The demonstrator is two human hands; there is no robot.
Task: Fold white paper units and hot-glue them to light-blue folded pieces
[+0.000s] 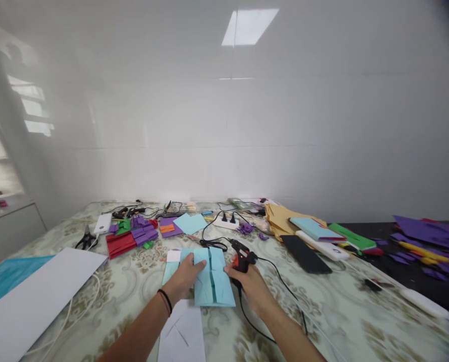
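A light-blue folded paper (221, 281) with a slit down its middle lies in front of me at the centre. My left hand (187, 275) presses its thumb and fingers on the paper's left part. At the paper's right edge is my right hand (247, 279), its fingers closed around a black and orange glue gun (241, 257), whose nozzle points up and left. Beneath the blue paper, a white sheet (182, 337) with dark lines sticks out toward me. Another light-blue piece (170, 271) shows behind my left hand.
Red paper strips (121, 244) and purple ones (144, 233) lie at the back left, near black scissors (86, 238). A white power strip (226, 222) stands behind the glue gun. White board (51, 296) covers the left. A black slab (305, 254) lies right.
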